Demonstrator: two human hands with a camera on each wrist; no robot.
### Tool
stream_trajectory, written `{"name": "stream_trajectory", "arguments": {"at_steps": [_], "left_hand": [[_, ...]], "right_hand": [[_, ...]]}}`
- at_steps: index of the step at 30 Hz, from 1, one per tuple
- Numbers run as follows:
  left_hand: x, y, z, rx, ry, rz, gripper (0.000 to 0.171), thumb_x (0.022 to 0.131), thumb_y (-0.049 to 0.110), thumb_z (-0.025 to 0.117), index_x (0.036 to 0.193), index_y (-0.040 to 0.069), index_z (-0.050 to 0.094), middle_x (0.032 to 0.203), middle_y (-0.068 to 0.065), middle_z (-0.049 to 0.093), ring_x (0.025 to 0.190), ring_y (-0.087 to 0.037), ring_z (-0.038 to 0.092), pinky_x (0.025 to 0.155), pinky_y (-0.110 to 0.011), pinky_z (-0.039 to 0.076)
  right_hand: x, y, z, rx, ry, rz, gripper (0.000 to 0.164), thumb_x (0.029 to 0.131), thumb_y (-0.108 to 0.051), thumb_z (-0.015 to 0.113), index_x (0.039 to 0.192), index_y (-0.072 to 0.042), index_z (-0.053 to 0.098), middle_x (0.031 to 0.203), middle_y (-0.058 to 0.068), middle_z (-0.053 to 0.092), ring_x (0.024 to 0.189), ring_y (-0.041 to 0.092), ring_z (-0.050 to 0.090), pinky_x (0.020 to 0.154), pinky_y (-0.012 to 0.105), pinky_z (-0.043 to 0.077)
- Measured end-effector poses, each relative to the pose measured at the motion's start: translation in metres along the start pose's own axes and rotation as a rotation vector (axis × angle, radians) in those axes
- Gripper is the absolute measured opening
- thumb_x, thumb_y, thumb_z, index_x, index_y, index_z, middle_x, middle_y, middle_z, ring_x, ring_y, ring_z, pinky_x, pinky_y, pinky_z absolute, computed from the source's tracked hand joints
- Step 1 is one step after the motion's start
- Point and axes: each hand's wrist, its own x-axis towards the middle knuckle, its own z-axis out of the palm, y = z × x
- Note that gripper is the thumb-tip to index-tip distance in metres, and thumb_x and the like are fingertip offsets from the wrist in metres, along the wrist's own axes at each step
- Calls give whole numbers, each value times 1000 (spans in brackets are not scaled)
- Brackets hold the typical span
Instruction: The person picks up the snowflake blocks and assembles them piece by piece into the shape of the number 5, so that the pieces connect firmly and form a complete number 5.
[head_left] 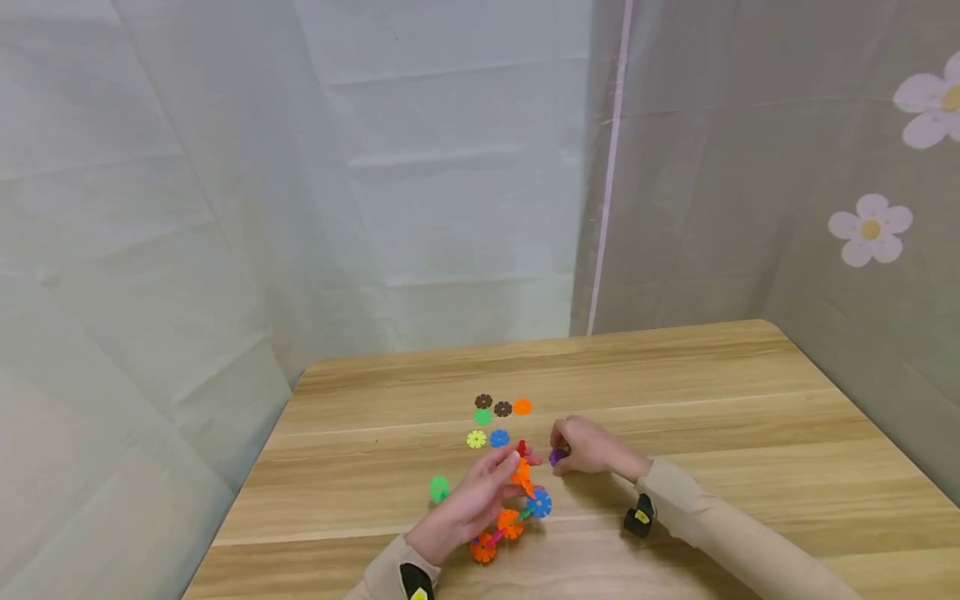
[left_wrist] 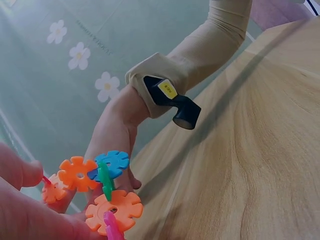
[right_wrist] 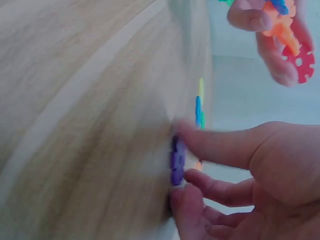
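Note:
My left hand [head_left: 474,498] holds a chain of notched plastic discs joined edge to edge. Orange discs [left_wrist: 80,173], a blue disc [left_wrist: 114,162], a green disc [left_wrist: 104,177] and a pink disc [left_wrist: 112,226] show in the left wrist view. At the chain's far end, near the left fingertips, is a red disc [right_wrist: 301,64]. To the right, my right hand [head_left: 594,446] pinches a purple disc [right_wrist: 177,162] by its edges, low at the tabletop. A light green disc [head_left: 439,488] of the chain sticks out left of the left hand.
Loose discs lie flat on the wooden table [head_left: 360,475] beyond the hands: dark brown ones [head_left: 483,402], an orange one [head_left: 522,407], a green one [head_left: 483,417], a yellow one [head_left: 476,439] and a blue one [head_left: 499,437]. Pale curtains [head_left: 450,208] hang behind the table.

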Motion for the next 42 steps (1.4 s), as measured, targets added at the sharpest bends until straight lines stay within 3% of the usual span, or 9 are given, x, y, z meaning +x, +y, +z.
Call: {"name": "stream_trajectory", "arguments": {"at_steps": [5,10,17,22,25,29,32,34,42], "left_hand": [[1,-1,-1,-21,-12,-3,39,105,28,40,133,2,44,125,2,60,91,-17,61,79,-27,51],[0,-2,-1,-27,9,-6,37,104,28,42,131,3,46,126,0,60,91,-17,62,79,-29,51],[0,-3,0,-22,11,-12,42,103,28,44,134,-1,43,125,-1,62,89,-16,63,77,-28,50],[0,-3,0,-6,7,-7,44,104,28,44,136,-1,42,132,-9,59,94,-19,62,79,-29,49],[0,-2,0,-1,3,-2,42,104,28,44,136,0,44,131,-8,60,97,-20,59,83,-31,48],[-1,-2,0,7,-2,-7,38,103,27,45,133,4,47,122,1,62,96,-19,57,84,-32,46],[-1,-2,0,18,-7,-10,38,103,28,46,134,5,47,120,4,63,94,-18,57,84,-33,45],[-1,-2,0,27,-7,-7,38,103,28,46,133,5,47,119,4,63,95,-18,59,85,-33,45],[-2,-1,4,94,46,25,47,103,28,46,137,-4,42,121,-6,64,96,-19,63,88,-33,46]], "right_hand": [[-3,-2,-1,-7,-42,38,26,74,-8,82,87,-5,60,82,1,60,76,13,52,69,28,48],[-4,-4,-1,91,-26,3,20,81,-3,74,89,-7,57,80,1,64,71,11,54,63,25,48],[-1,-7,-2,317,87,-66,3,91,1,60,93,-1,59,81,8,68,65,12,60,54,19,49],[0,-15,-6,401,159,-90,6,94,0,56,98,-1,60,86,12,68,59,16,58,49,18,47],[0,-19,-8,442,185,-109,9,96,-2,55,101,-1,62,88,11,68,62,16,58,51,20,49],[-1,-23,-10,496,193,-120,13,97,-6,55,105,-3,64,90,8,68,70,26,62,60,34,57],[-2,-26,-11,518,187,-127,14,98,-9,55,106,-5,65,91,8,68,75,33,63,65,41,57],[-3,-28,-12,515,185,-135,14,98,-10,54,106,-6,65,90,8,68,74,31,62,64,36,57],[-7,-34,-15,438,183,-209,13,97,-9,56,103,-10,68,88,2,68,66,11,55,58,20,51]]}}
